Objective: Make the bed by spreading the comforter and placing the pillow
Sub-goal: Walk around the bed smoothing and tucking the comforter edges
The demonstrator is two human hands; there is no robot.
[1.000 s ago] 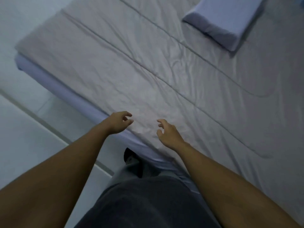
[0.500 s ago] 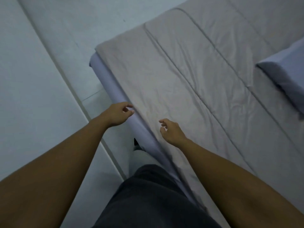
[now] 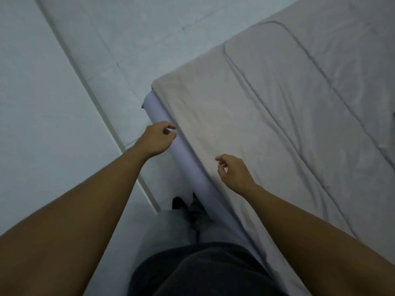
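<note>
Beige quilted comforter (image 3: 267, 124) lies wrinkled to the lavender mattress (image 3: 183, 159) edge, where we note our left hand (image 3: 157, 138) and right hand (image 3: 234, 173) loosely curled, empty, beside bare tiled floor (image 3: 64, 103).

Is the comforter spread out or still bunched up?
Spread out. The comforter lies flat over the bed up to its corner and edge, with only light wrinkles. Neither hand holds it.

Both arms reach forward, left hand (image 3: 157, 138) and right hand (image 3: 234, 173) loosely curled, empty.
</note>
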